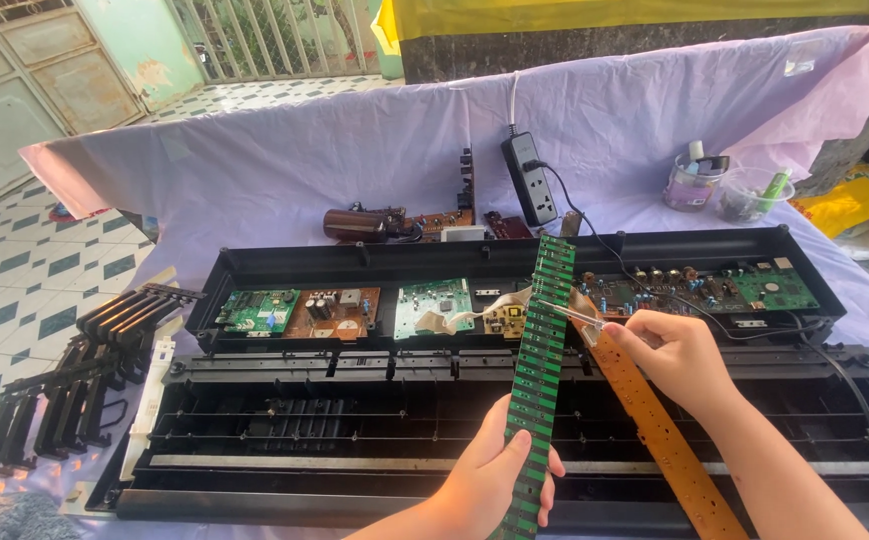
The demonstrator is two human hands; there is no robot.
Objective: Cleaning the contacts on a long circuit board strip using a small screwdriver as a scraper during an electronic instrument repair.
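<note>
I am gripping one long green circuit strip [540, 380] near its lower end with my left hand [500, 475], fingers clenched round it at the bottom centre of the frame; the strip is running up toward the middle, and its bottom tip is cut off by the frame edge. My right hand [670, 355] is pinching one thin metal tool [567, 313], its tip touching the strip's upper part. Under that hand one brown perforated board [655, 425] is slanting down to the lower right, partly hidden by my wrist. Both are hovering over one opened black keyboard case [255, 262], where I am counting about five circuit boards, the right ones hard to separate. At lower left a pile of black keys [65, 390] is lying, too tangled to count. Farther up, on the purple-draped tabletop [305, 150], one black power strip [531, 178] is lying and two clear containers [693, 182] are standing at upper right, their contents unclear.
</note>
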